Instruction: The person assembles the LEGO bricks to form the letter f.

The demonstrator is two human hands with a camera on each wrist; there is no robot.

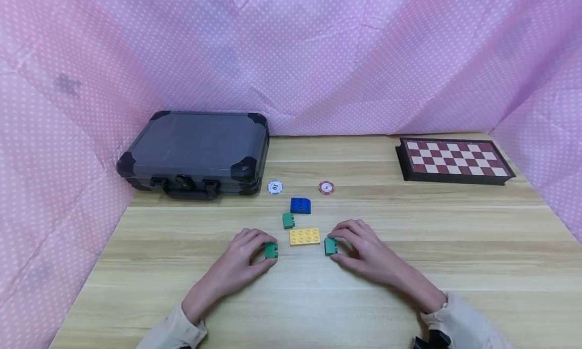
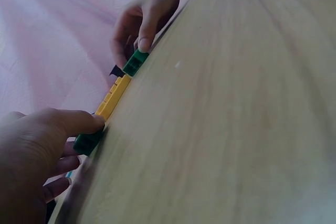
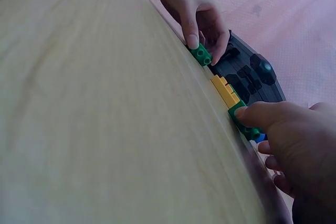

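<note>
My left hand [image 1: 243, 255] pinches a small green toy brick [image 1: 271, 250] between thumb and fingers, just left of a yellow eight-stud brick [image 1: 304, 237]. On the other side, my right hand [image 1: 364, 250] pinches a second green brick [image 1: 330, 246] by its near and far ends. Studs on both held bricks face right in the head view. The yellow brick lies flat, studs up, between the hands. Behind it a third green brick [image 1: 288, 220] rests on its side, close to a blue brick [image 1: 300, 205] with one rounded corner.
A white-and-blue poker chip [image 1: 275, 187] and a red one [image 1: 326, 188] lie beyond the bricks. At the back left stands a grey hard case [image 1: 195, 142] with black corners. A checkered game board [image 1: 456, 158] sits at the back right, before a pink dotted curtain [image 1: 318, 61].
</note>
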